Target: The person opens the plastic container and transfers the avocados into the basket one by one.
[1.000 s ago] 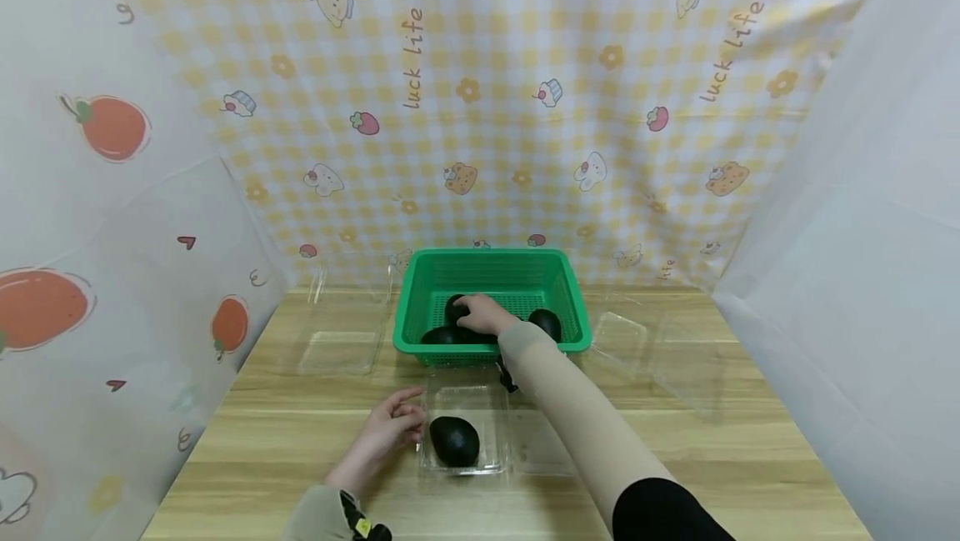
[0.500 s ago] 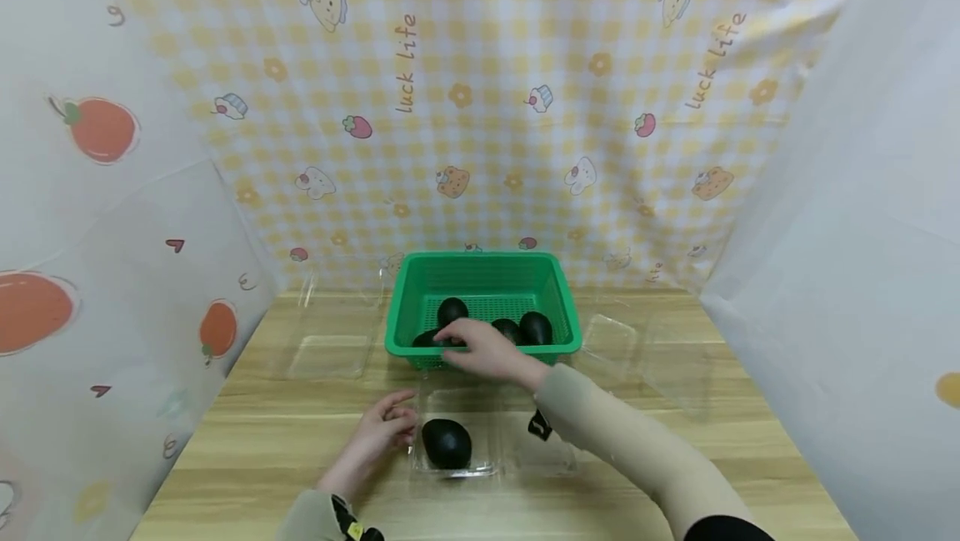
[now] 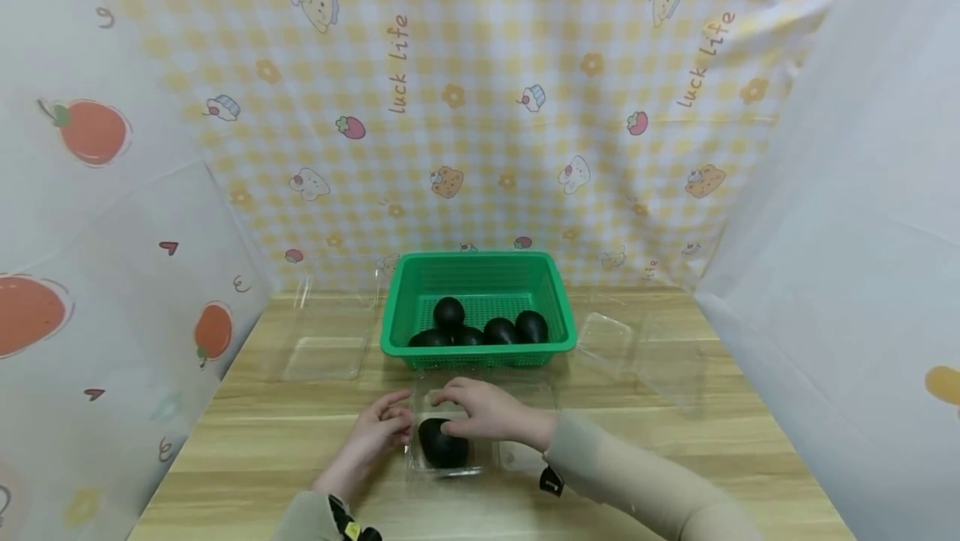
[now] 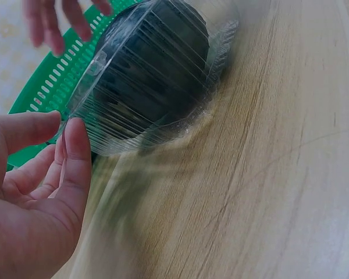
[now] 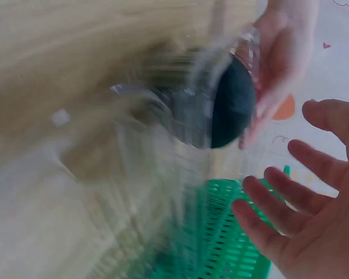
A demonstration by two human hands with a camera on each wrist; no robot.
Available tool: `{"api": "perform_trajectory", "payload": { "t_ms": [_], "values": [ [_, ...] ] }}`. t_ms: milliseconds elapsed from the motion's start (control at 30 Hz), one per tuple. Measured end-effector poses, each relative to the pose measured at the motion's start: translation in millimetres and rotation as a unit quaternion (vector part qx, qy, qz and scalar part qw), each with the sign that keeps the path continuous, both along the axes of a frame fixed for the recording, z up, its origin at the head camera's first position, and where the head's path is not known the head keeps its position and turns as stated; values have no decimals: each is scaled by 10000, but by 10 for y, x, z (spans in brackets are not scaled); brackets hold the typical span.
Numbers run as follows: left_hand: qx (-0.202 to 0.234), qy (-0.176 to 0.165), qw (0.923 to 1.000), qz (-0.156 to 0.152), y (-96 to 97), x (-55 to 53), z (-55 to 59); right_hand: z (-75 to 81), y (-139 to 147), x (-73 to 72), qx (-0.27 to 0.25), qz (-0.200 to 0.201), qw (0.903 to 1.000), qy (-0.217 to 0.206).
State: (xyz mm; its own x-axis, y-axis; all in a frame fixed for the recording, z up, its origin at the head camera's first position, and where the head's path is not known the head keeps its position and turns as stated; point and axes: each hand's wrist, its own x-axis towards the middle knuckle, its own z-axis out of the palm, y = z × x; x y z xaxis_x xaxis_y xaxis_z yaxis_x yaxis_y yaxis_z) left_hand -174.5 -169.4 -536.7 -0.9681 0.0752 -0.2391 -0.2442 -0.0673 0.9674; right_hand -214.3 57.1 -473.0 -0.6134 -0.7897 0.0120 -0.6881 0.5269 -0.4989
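A dark, egg-shaped avocado (image 3: 438,451) lies in the near part of a clear plastic box (image 3: 486,459) on the table. At the box's left side, my left hand (image 3: 375,434) pinches its thin edge between thumb and finger, plainest in the left wrist view (image 4: 41,192). My right hand (image 3: 495,414) is over the box, just above the avocado, with spread, slightly bent fingers (image 5: 308,160) and nothing held. Behind the box stands a green basket (image 3: 560,308) holding several more avocados (image 3: 532,327). Motion blurs the box in the right wrist view.
Another clear plastic box (image 3: 326,358) stands at the back left of the wooden table (image 3: 247,458). More clear plastic packaging (image 3: 606,337) lies right of the basket. A patterned cloth (image 3: 480,132) hangs behind, with pale cloth walls at both sides.
My right hand has left the avocados in the basket and come back toward me, empty, over the clear box. My left hand stays at the box's left edge.
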Motion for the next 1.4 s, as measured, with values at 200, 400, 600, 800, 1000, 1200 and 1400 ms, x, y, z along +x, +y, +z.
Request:
{"api": "perform_trajectory", "payload": {
  "t_ms": [200, 400, 600, 800, 1000, 1200, 1400],
  "values": [
    [11, -29, 10000, 53, -7, -2, 5, -145, -58, 52, 391, -227, 9988, -164],
    [41, -37, 10000, 39, -2, -8, -8, -269, -98, 78, 431, -278, 9983, -270],
    [94, -27, 9999, 22, 1, -23, -8, -354, -133, 94, 389, -249, 9981, -410],
    [108, -37, 9999, 6, 1, -21, 1, -370, -171, 123, 411, -404, 9963, -645],
    [29, -77, 10000, 28, 3, -16, 3, -409, -212, 129, 476, -522, 9942, -808],
    [3, -93, 10000, -2, 9, -17, 2, -433, -235, 116, 353, -536, 9937, -922],
    [14, -75, 10000, -8, 6, -19, 1, -423, -233, 109, 311, -499, 9938, -939]
  ]
}}
